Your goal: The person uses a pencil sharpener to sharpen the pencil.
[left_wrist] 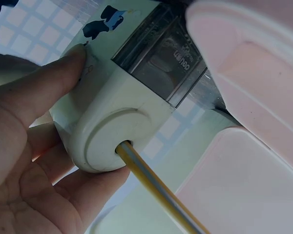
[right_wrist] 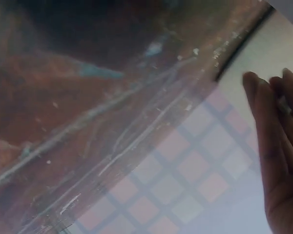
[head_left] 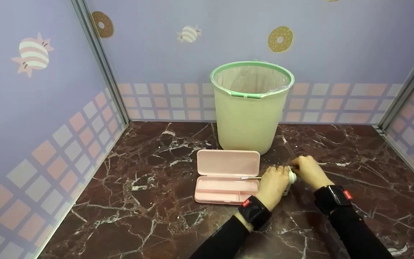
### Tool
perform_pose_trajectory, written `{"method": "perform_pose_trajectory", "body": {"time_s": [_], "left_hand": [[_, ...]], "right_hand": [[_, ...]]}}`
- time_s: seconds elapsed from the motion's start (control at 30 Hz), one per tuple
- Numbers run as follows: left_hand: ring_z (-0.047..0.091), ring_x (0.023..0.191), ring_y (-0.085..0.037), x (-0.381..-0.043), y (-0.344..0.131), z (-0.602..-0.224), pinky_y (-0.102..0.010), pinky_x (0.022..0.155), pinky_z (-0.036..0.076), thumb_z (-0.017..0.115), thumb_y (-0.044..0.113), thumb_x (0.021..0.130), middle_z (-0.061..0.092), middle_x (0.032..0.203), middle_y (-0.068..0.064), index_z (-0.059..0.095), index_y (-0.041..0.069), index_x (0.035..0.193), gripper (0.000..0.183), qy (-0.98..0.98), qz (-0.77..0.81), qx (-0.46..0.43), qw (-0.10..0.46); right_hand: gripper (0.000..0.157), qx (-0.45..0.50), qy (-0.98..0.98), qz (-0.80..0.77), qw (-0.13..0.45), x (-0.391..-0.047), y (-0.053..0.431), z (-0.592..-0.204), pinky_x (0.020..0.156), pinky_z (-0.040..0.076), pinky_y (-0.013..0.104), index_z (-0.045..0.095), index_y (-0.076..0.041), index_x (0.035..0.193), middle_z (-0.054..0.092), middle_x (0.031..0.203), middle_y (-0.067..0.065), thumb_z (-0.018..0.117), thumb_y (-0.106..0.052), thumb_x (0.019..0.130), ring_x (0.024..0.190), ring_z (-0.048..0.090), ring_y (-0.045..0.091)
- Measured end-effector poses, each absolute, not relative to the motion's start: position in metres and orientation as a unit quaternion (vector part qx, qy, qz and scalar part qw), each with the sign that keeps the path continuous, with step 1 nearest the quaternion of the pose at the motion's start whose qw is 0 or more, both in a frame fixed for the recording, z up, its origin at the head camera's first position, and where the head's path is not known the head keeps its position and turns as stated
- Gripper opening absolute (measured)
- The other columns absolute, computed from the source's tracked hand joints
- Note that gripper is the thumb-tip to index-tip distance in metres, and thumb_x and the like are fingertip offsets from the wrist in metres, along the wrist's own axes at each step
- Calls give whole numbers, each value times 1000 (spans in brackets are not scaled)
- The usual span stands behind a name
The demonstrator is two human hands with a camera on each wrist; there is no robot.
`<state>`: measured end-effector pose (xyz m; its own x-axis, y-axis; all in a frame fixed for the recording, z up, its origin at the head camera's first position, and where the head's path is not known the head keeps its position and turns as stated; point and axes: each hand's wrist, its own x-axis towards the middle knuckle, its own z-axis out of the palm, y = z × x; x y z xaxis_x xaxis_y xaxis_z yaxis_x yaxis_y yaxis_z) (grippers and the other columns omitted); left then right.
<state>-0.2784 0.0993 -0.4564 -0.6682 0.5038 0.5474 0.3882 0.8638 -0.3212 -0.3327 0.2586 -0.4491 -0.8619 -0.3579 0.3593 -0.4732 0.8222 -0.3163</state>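
Note:
My left hand point(head_left: 274, 184) grips a white pencil sharpener point(left_wrist: 122, 112) above the table, to the right of an open pink pencil case point(head_left: 214, 200). The sharpener has a dark printed figure on its side and a see-through shavings drawer point(left_wrist: 161, 61). A yellow pencil point(left_wrist: 158, 187) with a grey stripe sticks out of the sharpener's hole, pointing left over the case in the head view. At the sharpener's other end, my right hand point(head_left: 309, 172) has its fingers curled around the small crank handle point(right_wrist: 283, 105), mostly hidden by the fingers.
A pale green bin point(head_left: 250, 122) with a green rim and a clear liner stands behind the pencil case, near the back wall. The case's lid point(head_left: 228, 162) is raised toward the bin. Patterned walls point(head_left: 67, 133) bound the dark marbled table point(head_left: 149, 216) at the back and sides.

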Motion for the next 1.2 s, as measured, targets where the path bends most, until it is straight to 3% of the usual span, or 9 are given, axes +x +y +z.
{"method": "perform_pose_trajectory", "body": {"time_s": [0.23, 0.47, 0.67, 0.87, 1.2], "left_hand": [[62, 78, -6, -277, 100, -455, -18, 73, 49, 54, 26, 91, 69, 93, 11, 69, 19, 109, 25, -908, 97, -237, 331], [62, 78, -6, -276, 100, -456, -18, 73, 49, 53, 27, 91, 69, 93, 11, 68, 20, 109, 24, -911, 103, -237, 321], [62, 79, -6, -276, 100, -456, -17, 73, 49, 56, 27, 91, 69, 94, 11, 68, 20, 111, 24, -915, 100, -236, 312], [61, 77, -7, -276, 100, -456, -17, 72, 48, 61, 26, 88, 68, 93, 10, 67, 19, 110, 24, -914, 92, -240, 313], [61, 79, -6, -277, 100, -455, -17, 73, 49, 61, 25, 88, 68, 95, 10, 66, 18, 114, 27, -918, 98, -237, 303]], "right_hand": [[20, 286, -932, 185, 125, -327, 263, -462, 58, 48, 39, 65, -8, 64, 69, 69, 6, 63, 12, 67, 62, 60, 19], [17, 282, -931, 212, 100, -321, 266, -465, 50, 41, 30, 60, -5, 56, 62, 57, 4, 70, 7, 63, 53, 47, 10], [19, 275, -925, 246, 93, -316, 267, -468, 50, 39, 25, 63, -6, 59, 61, 56, 0, 80, 1, 64, 52, 40, 5], [20, 276, -923, 252, 88, -313, 269, -467, 55, 44, 28, 64, -7, 66, 63, 64, -1, 82, -1, 63, 58, 47, 4], [12, 282, -908, 308, -22, -302, 278, -457, 54, 46, 20, 70, -3, 73, 69, 67, 3, 81, -3, 70, 57, 50, -2]]}}
